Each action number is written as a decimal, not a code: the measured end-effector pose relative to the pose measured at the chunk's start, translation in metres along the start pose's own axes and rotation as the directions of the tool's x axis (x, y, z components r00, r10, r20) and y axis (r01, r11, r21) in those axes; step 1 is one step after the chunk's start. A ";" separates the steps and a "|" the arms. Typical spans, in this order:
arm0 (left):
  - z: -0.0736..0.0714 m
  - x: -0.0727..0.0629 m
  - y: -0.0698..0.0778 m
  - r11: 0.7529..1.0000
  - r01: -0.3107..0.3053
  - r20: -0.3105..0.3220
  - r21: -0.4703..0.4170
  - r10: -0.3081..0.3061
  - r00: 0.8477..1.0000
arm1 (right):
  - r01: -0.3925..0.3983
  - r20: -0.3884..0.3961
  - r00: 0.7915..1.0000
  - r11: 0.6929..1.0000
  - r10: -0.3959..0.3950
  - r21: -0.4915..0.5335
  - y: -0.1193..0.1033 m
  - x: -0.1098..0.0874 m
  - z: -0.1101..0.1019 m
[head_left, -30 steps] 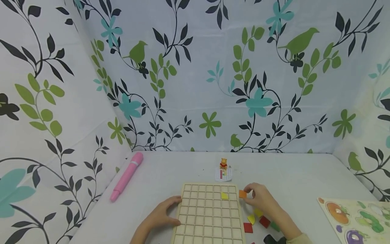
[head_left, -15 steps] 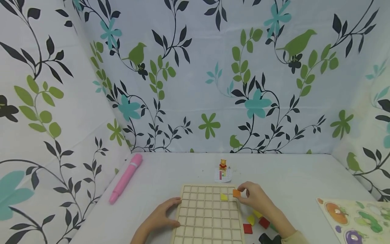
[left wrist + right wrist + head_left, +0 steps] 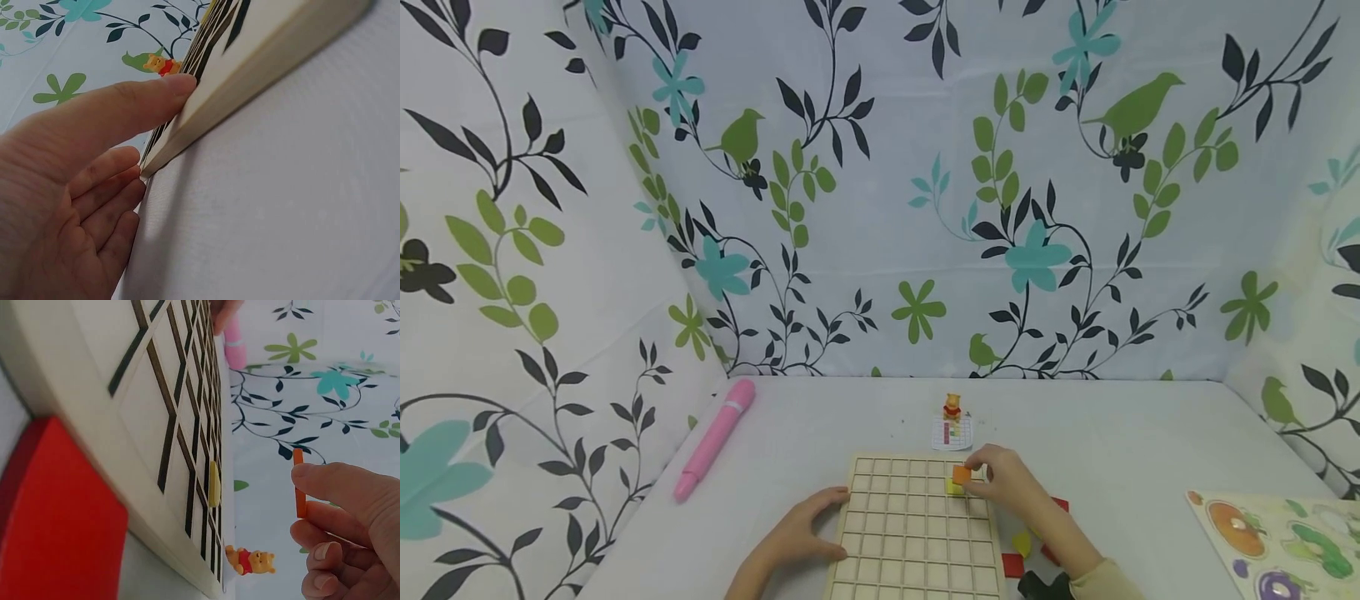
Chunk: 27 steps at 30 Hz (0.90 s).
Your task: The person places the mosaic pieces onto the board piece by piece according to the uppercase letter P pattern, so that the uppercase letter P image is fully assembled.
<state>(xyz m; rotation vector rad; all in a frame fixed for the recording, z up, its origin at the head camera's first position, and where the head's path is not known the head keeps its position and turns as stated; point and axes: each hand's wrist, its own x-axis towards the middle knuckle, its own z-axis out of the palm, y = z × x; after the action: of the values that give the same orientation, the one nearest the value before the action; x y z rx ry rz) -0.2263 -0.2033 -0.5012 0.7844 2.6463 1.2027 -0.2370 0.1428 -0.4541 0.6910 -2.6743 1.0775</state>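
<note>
My right hand pinches a square orange tile between thumb and fingers, above the upper right of a wooden grid board. In the right wrist view the orange tile is seen edge-on, apart from the board. A yellow tile lies in a cell of the board, partly hidden by the orange one. My left hand rests against the board's left edge, thumb and fingers spread apart. The left wrist view shows its thumb touching the board's edge and its other fingers fairly straight.
A bear figurine stands behind the board with a small printed grid card. Loose tiles, including a red one, lie right of the board, near a black object. A pink marker lies left; a vegetable-picture board lies far right.
My right hand has carried the orange tile left, from beside the board's right edge to over the cell area near the yellow tile. The left hand has stayed at the board's edge.
</note>
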 end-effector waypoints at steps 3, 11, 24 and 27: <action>0.000 -0.001 0.000 1.000 -0.007 0.001 0.003 0.007 1.000 | 0.035 0.003 0.999 0.999 -0.035 -0.009 0.000 0.005 0.006; -0.001 -0.002 0.002 1.000 -0.012 -0.007 0.002 0.012 1.000 | 0.122 0.007 0.993 0.993 -0.122 -0.010 0.000 0.017 0.020; -0.001 -0.002 0.002 0.999 -0.007 -0.008 0.034 0.007 1.000 | 0.085 0.063 0.994 0.996 -0.086 0.023 0.005 0.024 0.035; 0.000 -0.002 0.001 0.999 -0.006 -0.010 0.031 0.006 1.000 | 0.055 0.083 0.995 0.998 -0.058 0.030 0.007 0.023 0.038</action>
<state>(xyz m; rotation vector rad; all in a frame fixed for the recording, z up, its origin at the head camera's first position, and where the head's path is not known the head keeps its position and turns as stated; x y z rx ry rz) -0.2243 -0.2036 -0.5010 0.7938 2.6791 1.1723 -0.2604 0.1124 -0.4781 0.8296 -2.6966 1.0965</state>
